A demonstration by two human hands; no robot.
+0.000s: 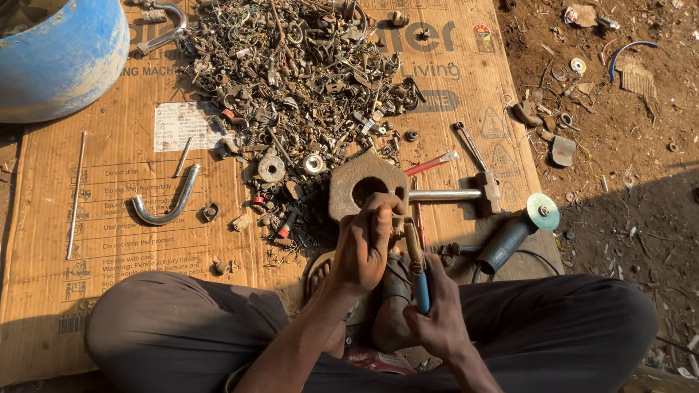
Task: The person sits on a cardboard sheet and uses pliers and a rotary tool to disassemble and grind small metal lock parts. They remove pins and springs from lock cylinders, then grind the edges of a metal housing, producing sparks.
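Cardboard point(109, 218), rusty holed metal block point(364, 185)

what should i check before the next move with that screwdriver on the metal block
1. Left hand has a grip on the small part against the metal block: ok, fingers closed at the block's lower edge.
2. Right hand holds the blue-handled screwdriver: ok, fist around the handle, shaft pointing up toward the block.
3. Tip seated on the part: cannot tell, the left hand hides it.
4. Feet out of the tool's line: not ok, bare feet sit right below the hands.
5. Hammer within reach: ok, lies just right of the block.
6. Angle grinder clear of the hands: ok, lies apart on the cardboard.
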